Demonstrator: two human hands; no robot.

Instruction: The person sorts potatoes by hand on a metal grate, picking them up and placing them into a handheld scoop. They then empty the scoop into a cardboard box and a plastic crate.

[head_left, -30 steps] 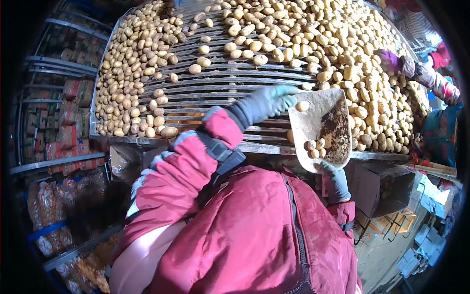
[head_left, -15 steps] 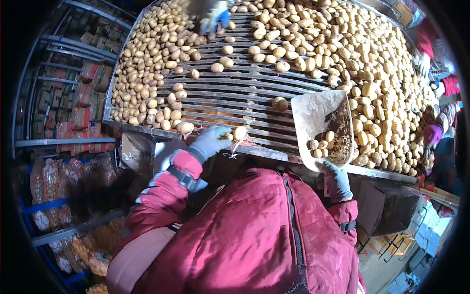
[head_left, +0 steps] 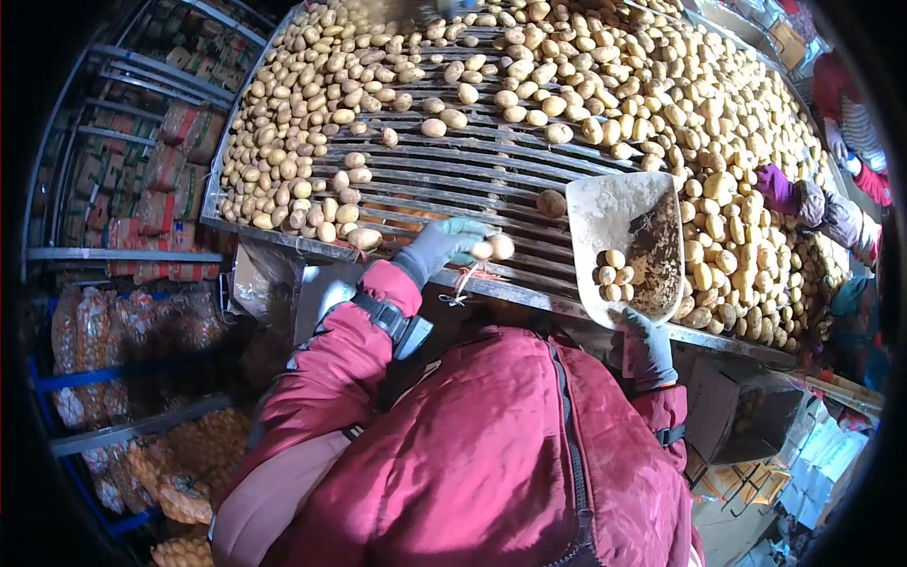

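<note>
My left hand (head_left: pixel 439 249), in a grey glove, is over the near edge of the slatted sorting table (head_left: pixel 453 182). Its fingers are curled against two small potatoes (head_left: pixel 493 248); the undersides of the fingers are hidden. In my right hand (head_left: pixel 646 352), also gloved, is the handle of a worn, dirt-stained white scoop (head_left: pixel 599 209). The scoop lies tilted over the slats and the table edge, with several small potatoes (head_left: pixel 616 276) inside. A lone darker potato (head_left: pixel 552 203) sits on the slats left of the scoop.
Heaps of potatoes cover the table's left side (head_left: pixel 283 151) and right side (head_left: pixel 718 227). A co-worker's purple-gloved hand (head_left: pixel 777 190) reaches into the right heap. Below the table at right stands a cardboard box (head_left: pixel 742 406). Filled net bags (head_left: pixel 90 359) lie on racks at left.
My left hand has moved right along the table edge, and the two small potatoes have moved with it. The co-worker's purple glove has come further over the right heap. My scoop has barely moved.
</note>
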